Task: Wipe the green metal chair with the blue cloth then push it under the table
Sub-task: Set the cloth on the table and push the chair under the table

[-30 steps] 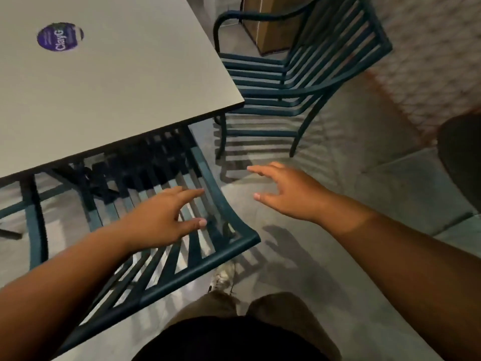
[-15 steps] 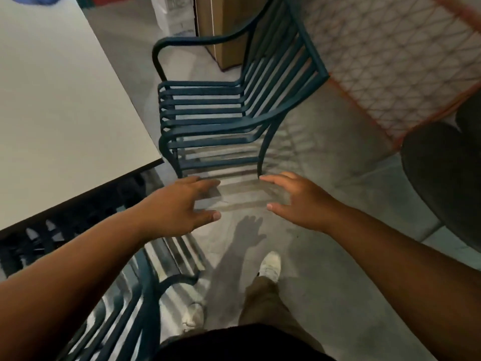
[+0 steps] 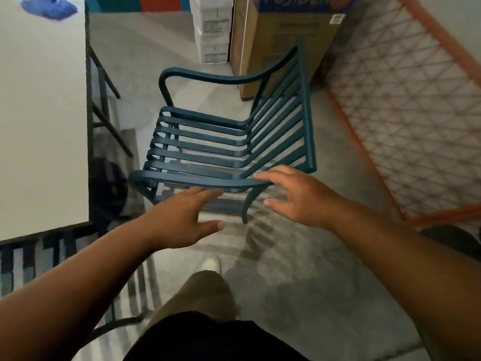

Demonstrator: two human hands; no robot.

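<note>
A green metal slatted chair (image 3: 208,142) stands on the floor ahead of me, its seat facing left toward the white table (image 3: 41,121). My left hand (image 3: 182,220) hovers open just short of the chair's near armrest. My right hand (image 3: 296,196) is open too, fingertips at the rear end of that armrest by the backrest; I cannot tell if they touch. The blue cloth (image 3: 49,7) lies crumpled on the table's far corner, away from both hands.
A second green chair (image 3: 33,259) sits tucked under the table at lower left. Cardboard boxes (image 3: 281,35) stand behind the chair. An orange-framed net panel (image 3: 406,105) runs along the right. My leg and shoe (image 3: 210,267) are below.
The view has swung from the tucked chair to the free-standing one. Both hands have come forward to its near armrest, and the cloth on the table has come into sight.
</note>
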